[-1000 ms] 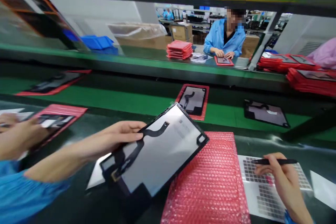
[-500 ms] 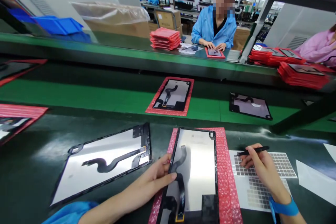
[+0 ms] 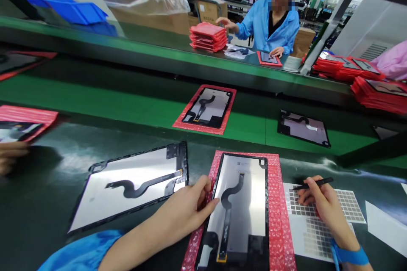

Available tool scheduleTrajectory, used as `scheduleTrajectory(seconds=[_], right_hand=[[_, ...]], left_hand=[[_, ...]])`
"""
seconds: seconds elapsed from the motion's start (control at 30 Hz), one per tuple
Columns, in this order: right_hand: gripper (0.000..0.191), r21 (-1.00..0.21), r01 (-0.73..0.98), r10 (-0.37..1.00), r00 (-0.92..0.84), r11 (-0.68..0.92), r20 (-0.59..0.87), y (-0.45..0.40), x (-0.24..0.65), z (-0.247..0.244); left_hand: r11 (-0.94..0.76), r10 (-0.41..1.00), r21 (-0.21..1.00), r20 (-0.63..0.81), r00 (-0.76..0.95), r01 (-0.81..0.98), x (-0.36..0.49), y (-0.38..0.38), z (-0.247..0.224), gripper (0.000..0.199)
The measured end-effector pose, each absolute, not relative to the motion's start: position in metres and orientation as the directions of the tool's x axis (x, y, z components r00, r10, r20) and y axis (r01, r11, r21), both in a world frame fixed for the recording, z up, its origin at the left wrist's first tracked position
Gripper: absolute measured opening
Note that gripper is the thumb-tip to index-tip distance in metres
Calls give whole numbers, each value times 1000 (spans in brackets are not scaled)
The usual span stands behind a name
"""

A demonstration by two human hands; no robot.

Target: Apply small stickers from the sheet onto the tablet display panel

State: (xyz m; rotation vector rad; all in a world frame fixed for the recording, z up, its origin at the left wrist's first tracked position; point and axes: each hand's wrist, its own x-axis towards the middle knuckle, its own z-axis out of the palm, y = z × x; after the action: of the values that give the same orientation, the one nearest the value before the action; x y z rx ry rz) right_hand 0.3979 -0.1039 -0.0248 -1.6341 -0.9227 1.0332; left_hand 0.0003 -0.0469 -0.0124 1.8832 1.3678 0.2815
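Note:
A tablet screen panel point(image 3: 237, 216) lies back side up on a red bubble-wrap bag point(image 3: 280, 211) in front of me, a dark ribbon cable point(image 3: 226, 216) curving along it. My left hand point(image 3: 193, 207) grips its left edge, with the thumb on the frame and the fingers curled beside it. In my right hand point(image 3: 321, 201) are black tweezers point(image 3: 318, 183), held like a pen. Their tip is at the upper left of a white sheet of small grey square stickers point(image 3: 346, 205). A second sticker sheet point(image 3: 297, 237) lies partly under it.
Another screen panel point(image 3: 104, 197) lies to the left. On the green strip beyond are a bagged panel point(image 3: 206, 108) and a bare panel point(image 3: 303, 129). A co-worker's hand point(image 3: 12, 154) shows at the left edge. Opposite, a co-worker point(image 3: 270, 25) sits near stacked red bags point(image 3: 208, 37).
The ribbon cable on my panel has swung right and lies along the panel's middle. My tweezers stay over the sticker sheet. A hand entered at left; the co-worker opposite reached toward the red stack.

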Motion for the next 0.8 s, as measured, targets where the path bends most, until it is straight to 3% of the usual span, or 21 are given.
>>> scheduleTrajectory(seconds=[0.13,0.27,0.47,0.8], right_hand=[[56,-970,14,887,409,-241,-214,-106,396,-22],[51,-979,-62,917,344,-193,-202,-101,373,-17],[53,-974,-44,959,172,-222,-226,-83,333,-18],[50,-960,-49,954,109,-274,-278,-87,328,-23]], left_hand=[[-317,850,739,-56,523,595,11,-57,-1,22],[-608,639,656,70,766,448,45,-73,8,8],[-815,491,340,-24,871,469,101,-79,-2,36],[-827,482,293,-71,873,480,97,-79,-2,50]])
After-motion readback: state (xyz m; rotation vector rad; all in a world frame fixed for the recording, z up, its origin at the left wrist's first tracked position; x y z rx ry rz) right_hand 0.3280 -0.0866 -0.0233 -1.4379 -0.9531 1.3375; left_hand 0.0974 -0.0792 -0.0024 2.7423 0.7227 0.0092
